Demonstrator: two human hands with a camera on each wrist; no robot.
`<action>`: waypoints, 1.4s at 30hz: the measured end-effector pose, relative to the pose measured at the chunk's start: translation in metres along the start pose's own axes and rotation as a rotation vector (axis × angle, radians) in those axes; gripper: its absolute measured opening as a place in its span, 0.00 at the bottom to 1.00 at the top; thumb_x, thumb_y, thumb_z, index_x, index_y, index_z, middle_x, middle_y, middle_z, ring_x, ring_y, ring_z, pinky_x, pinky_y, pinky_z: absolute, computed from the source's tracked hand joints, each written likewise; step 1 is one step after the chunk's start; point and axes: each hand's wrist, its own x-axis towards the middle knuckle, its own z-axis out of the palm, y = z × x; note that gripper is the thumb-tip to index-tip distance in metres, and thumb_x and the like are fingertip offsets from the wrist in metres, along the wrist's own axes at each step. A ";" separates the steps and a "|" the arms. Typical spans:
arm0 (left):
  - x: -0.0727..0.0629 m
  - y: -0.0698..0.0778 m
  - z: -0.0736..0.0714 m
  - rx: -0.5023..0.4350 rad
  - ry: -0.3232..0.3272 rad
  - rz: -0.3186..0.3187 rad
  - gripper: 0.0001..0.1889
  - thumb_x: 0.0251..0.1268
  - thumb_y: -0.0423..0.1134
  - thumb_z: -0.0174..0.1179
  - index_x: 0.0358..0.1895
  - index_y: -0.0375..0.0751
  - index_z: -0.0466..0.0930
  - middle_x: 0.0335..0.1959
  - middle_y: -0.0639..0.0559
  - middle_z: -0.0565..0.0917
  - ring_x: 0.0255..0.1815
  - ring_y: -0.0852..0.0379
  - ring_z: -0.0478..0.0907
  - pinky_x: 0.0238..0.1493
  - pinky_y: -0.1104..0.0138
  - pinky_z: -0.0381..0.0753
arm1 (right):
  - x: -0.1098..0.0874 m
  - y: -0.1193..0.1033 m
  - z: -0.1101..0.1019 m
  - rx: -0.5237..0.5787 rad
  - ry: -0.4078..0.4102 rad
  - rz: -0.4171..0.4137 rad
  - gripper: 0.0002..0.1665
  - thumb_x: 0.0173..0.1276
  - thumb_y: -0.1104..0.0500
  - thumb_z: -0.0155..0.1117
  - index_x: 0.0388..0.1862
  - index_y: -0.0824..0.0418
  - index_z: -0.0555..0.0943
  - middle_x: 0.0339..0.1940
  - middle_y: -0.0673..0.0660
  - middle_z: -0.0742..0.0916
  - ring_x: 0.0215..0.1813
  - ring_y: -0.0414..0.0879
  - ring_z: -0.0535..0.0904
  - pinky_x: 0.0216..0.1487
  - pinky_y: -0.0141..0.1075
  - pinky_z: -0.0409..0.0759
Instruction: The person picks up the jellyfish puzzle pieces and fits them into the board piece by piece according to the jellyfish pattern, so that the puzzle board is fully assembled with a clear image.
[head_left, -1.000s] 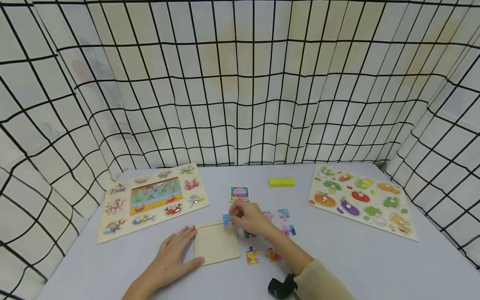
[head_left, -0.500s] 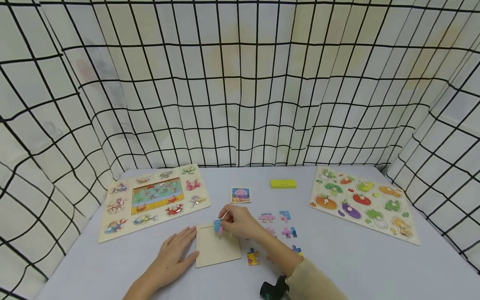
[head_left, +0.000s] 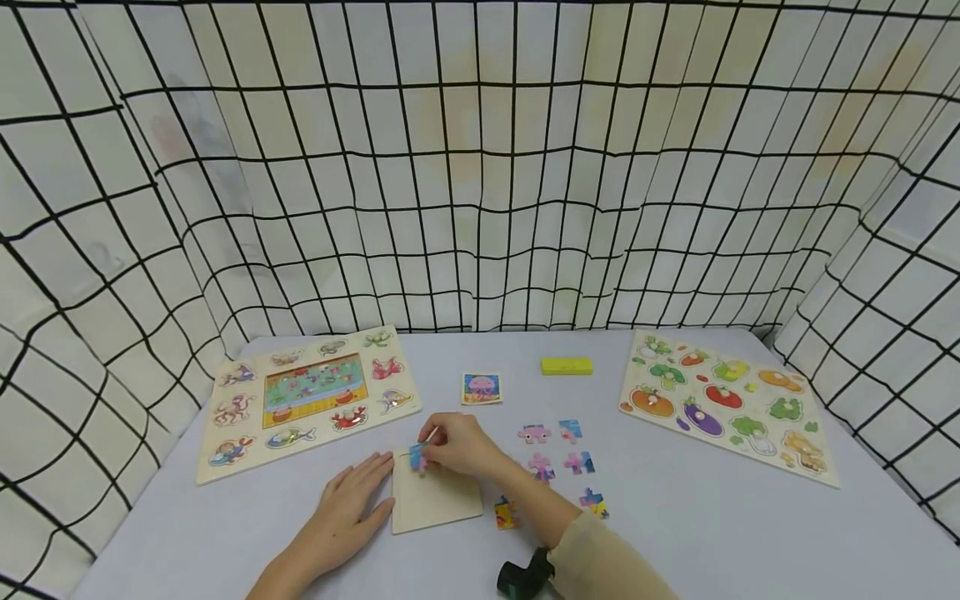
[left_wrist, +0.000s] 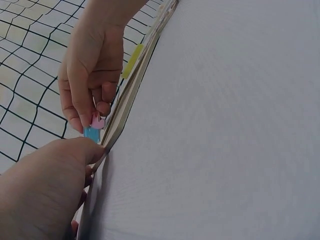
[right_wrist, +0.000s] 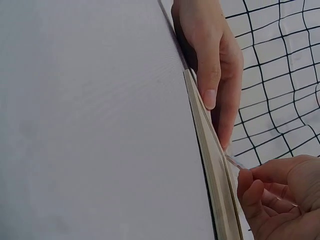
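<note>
Between thumb and fingers my right hand (head_left: 459, 443) pinches a blue-and-pink jigsaw piece (head_left: 417, 458), held at the far left corner of a square wooden puzzle tray (head_left: 442, 504). In the left wrist view the piece (left_wrist: 92, 133) is close to my left thumb. My left hand (head_left: 339, 512) lies with fingers extended along the tray's left edge, fingertips and thumb at its rim. In the right wrist view the piece (right_wrist: 235, 161) appears edge-on, tilted above the tray's rim (right_wrist: 212, 145).
Several loose jigsaw pieces (head_left: 577, 463) lie right of the tray. Behind it are a small jellyfish picture card (head_left: 481, 388) and a yellow block (head_left: 566, 367). A sea-animal board (head_left: 307, 404) stands at left, a vegetable board (head_left: 727, 404) at right. Black-lined netting surrounds the table.
My right hand has carried the jigsaw piece leftward, from the tray's right far corner to its left far corner. The left hand stays at the tray's left edge, its thumb drawn back slightly.
</note>
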 end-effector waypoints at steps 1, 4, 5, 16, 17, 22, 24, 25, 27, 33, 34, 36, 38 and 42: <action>0.000 0.000 0.000 0.002 -0.001 0.001 0.28 0.62 0.40 0.57 0.64 0.34 0.65 0.66 0.43 0.65 0.68 0.44 0.56 0.64 0.45 0.45 | 0.000 0.000 0.002 0.014 -0.005 0.012 0.04 0.58 0.64 0.65 0.32 0.58 0.79 0.18 0.46 0.79 0.17 0.35 0.72 0.17 0.26 0.71; 0.000 0.000 0.000 0.005 0.002 0.007 0.27 0.62 0.40 0.58 0.63 0.34 0.65 0.66 0.43 0.65 0.68 0.44 0.57 0.64 0.45 0.46 | 0.001 -0.001 0.006 0.074 -0.019 0.040 0.03 0.60 0.65 0.63 0.32 0.60 0.78 0.18 0.47 0.79 0.17 0.36 0.75 0.18 0.26 0.74; 0.000 0.000 0.000 0.007 0.003 0.008 0.27 0.62 0.40 0.58 0.63 0.34 0.65 0.65 0.43 0.65 0.67 0.44 0.57 0.64 0.45 0.46 | 0.002 -0.001 0.008 0.098 -0.023 0.048 0.03 0.61 0.65 0.63 0.32 0.60 0.77 0.18 0.47 0.79 0.17 0.37 0.76 0.18 0.27 0.75; 0.002 -0.002 -0.001 0.021 0.020 0.029 0.28 0.62 0.40 0.58 0.64 0.34 0.65 0.66 0.42 0.65 0.67 0.44 0.57 0.64 0.46 0.47 | 0.005 -0.003 0.014 0.148 0.010 0.061 0.03 0.59 0.69 0.63 0.31 0.64 0.77 0.17 0.49 0.80 0.14 0.39 0.77 0.16 0.30 0.77; 0.002 -0.002 -0.001 0.024 0.021 0.028 0.28 0.62 0.40 0.57 0.64 0.34 0.65 0.66 0.42 0.64 0.67 0.44 0.57 0.64 0.46 0.47 | 0.006 -0.003 0.014 0.147 0.017 0.061 0.04 0.58 0.69 0.63 0.31 0.64 0.77 0.17 0.49 0.80 0.14 0.39 0.77 0.16 0.30 0.77; 0.004 0.000 -0.002 0.030 0.027 0.040 0.28 0.62 0.40 0.57 0.64 0.34 0.65 0.66 0.42 0.65 0.67 0.43 0.57 0.64 0.46 0.47 | 0.008 -0.002 0.013 0.124 0.036 0.065 0.05 0.58 0.67 0.64 0.32 0.64 0.77 0.18 0.48 0.79 0.14 0.38 0.77 0.16 0.29 0.77; 0.004 0.001 -0.002 0.031 0.025 0.038 0.28 0.62 0.40 0.57 0.64 0.34 0.65 0.66 0.42 0.64 0.67 0.43 0.57 0.64 0.46 0.47 | 0.008 -0.001 0.013 0.122 0.036 0.068 0.05 0.58 0.67 0.65 0.32 0.64 0.77 0.18 0.48 0.79 0.14 0.38 0.77 0.16 0.29 0.77; 0.004 0.001 -0.002 0.030 0.023 0.037 0.28 0.62 0.40 0.57 0.64 0.34 0.65 0.66 0.43 0.64 0.67 0.43 0.57 0.64 0.46 0.47 | 0.008 -0.001 0.013 0.117 0.037 0.067 0.05 0.58 0.67 0.65 0.32 0.64 0.77 0.18 0.48 0.79 0.14 0.37 0.77 0.16 0.29 0.77; 0.004 0.001 -0.002 0.029 0.017 0.030 0.28 0.62 0.40 0.57 0.64 0.34 0.65 0.66 0.43 0.64 0.68 0.44 0.57 0.64 0.46 0.47 | 0.007 -0.001 0.013 0.110 0.038 0.069 0.05 0.58 0.67 0.65 0.32 0.64 0.77 0.18 0.48 0.79 0.14 0.37 0.77 0.16 0.28 0.77; 0.003 0.000 -0.001 0.025 0.005 0.020 0.28 0.63 0.41 0.57 0.64 0.34 0.65 0.67 0.44 0.63 0.68 0.45 0.56 0.64 0.46 0.46 | 0.006 -0.004 0.015 0.090 0.045 0.079 0.05 0.58 0.67 0.65 0.31 0.64 0.76 0.17 0.48 0.79 0.14 0.36 0.76 0.16 0.27 0.76; 0.003 0.000 -0.001 0.025 0.006 0.021 0.28 0.63 0.41 0.57 0.64 0.34 0.65 0.67 0.44 0.63 0.68 0.45 0.56 0.64 0.46 0.46 | 0.005 -0.004 0.016 0.088 0.048 0.079 0.05 0.58 0.67 0.65 0.30 0.64 0.76 0.17 0.48 0.80 0.14 0.36 0.76 0.16 0.27 0.76; 0.002 0.000 0.000 0.026 0.008 0.025 0.27 0.63 0.40 0.57 0.64 0.34 0.65 0.67 0.44 0.64 0.68 0.45 0.56 0.64 0.46 0.47 | 0.005 -0.004 0.017 0.085 0.052 0.079 0.05 0.58 0.67 0.65 0.29 0.64 0.76 0.16 0.48 0.80 0.14 0.36 0.76 0.16 0.27 0.76; 0.001 0.000 0.000 0.026 0.013 0.027 0.27 0.62 0.40 0.57 0.64 0.34 0.65 0.67 0.44 0.64 0.68 0.45 0.57 0.64 0.46 0.47 | 0.005 -0.003 0.017 0.079 0.054 0.080 0.05 0.57 0.67 0.65 0.29 0.63 0.76 0.16 0.48 0.79 0.13 0.36 0.76 0.16 0.27 0.75; 0.000 -0.001 0.001 0.027 0.014 0.023 0.27 0.62 0.40 0.57 0.64 0.34 0.65 0.66 0.44 0.64 0.67 0.45 0.57 0.64 0.46 0.47 | 0.005 -0.002 0.019 0.079 0.055 0.089 0.06 0.56 0.67 0.65 0.29 0.63 0.76 0.15 0.47 0.79 0.13 0.36 0.76 0.16 0.27 0.75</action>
